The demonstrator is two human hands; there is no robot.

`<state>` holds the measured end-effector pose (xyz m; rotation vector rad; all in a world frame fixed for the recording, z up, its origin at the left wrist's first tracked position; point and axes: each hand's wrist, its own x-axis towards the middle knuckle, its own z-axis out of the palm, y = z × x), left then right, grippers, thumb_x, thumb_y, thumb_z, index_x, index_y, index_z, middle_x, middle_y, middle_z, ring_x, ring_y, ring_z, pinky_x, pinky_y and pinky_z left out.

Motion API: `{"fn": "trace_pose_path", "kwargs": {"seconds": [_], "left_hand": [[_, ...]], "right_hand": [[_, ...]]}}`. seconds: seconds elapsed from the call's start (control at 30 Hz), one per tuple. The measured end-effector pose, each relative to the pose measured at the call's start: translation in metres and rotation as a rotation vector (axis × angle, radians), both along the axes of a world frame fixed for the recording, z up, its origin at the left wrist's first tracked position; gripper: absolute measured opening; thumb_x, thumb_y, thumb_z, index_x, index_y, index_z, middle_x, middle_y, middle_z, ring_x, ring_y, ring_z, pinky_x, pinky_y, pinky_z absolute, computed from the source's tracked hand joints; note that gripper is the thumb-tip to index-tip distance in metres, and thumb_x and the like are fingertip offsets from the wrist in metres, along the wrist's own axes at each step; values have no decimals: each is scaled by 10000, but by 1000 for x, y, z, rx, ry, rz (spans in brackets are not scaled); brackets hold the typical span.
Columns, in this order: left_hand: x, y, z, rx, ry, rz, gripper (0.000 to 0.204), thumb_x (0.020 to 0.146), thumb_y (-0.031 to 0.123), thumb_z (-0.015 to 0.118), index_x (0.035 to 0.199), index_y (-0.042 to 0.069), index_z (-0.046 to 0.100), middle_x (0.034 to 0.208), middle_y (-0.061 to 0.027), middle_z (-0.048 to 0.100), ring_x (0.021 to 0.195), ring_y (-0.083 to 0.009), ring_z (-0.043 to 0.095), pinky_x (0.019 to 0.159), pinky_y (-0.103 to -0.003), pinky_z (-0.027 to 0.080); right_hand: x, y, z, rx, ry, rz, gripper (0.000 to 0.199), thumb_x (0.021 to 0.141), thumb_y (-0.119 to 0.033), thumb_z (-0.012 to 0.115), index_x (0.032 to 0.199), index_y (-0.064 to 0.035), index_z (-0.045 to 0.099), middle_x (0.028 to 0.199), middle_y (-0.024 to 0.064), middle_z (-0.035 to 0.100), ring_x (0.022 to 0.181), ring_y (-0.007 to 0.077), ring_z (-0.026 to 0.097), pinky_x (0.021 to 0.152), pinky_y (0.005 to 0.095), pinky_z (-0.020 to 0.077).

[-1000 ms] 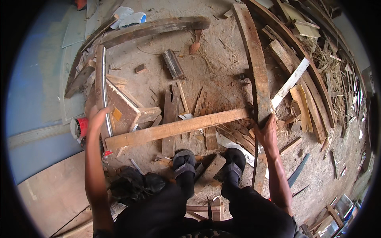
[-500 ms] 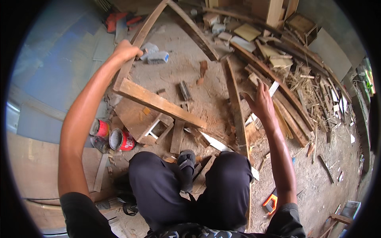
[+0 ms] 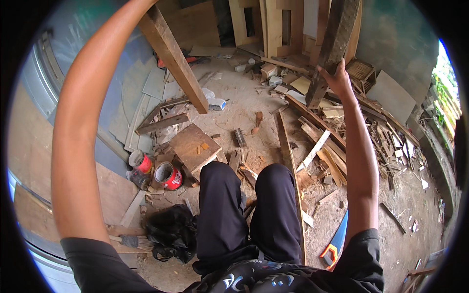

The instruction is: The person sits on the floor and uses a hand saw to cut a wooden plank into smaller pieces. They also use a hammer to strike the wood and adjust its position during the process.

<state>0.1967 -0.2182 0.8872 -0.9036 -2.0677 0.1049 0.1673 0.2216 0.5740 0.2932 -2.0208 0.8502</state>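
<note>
Fingers (image 3: 341, 68) spread on the right hand (image 3: 338, 82), thumb wide of the forefinger, both against the right beam (image 3: 337, 39); can't tell whether the others curl behind it! Up at the top edge, the left hand (image 3: 149, 2) meets the left beam (image 3: 174, 58) at its upper end, fingers cut off from view, so their hold can't be told. Both beams slant ahead of the person, well apart. Down below, two red cans (image 3: 169, 181) sit beside a wooden box (image 3: 193, 144), and a blue-bladed saw (image 3: 338, 239) lies near the right forearm.
</note>
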Motion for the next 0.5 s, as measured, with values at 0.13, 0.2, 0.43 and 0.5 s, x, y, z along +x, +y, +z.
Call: {"fn": "trace_pose_path", "kwargs": {"seconds": [0.13,0.2,0.43,0.5], "left_hand": [[14,9,29,-107,62,-53,505,565,100,763,1050,2,661,1004,-210,720,988,-330,696,860,-419,541],[24,21,33,-86,43,-44,480,563,98,760,1023,-3,670,993,-207,723,978,-329,699,849,-422,541],[39,21,15,-77,60,44,513,573,115,730,1069,-12,699,1024,-233,717,991,-357,692,846,-427,543],[36,20,11,-63,62,54,518,576,116,729,1077,-12,696,1041,-236,713,1003,-357,689,851,-427,544]], "right_hand": [[39,-4,-2,-60,-36,61,552,881,-290,785,1206,48,494,1063,246,716,1029,366,711,835,431,566],[53,5,-1,-68,-122,9,541,883,-290,784,1193,48,497,1066,257,710,1021,358,715,815,433,565],[78,16,2,17,-184,-132,611,875,-394,778,1191,56,512,1066,273,699,1016,389,707,826,433,552],[81,22,1,23,-187,-123,617,876,-403,776,1192,57,513,1061,276,699,1016,392,706,829,432,551]]}}
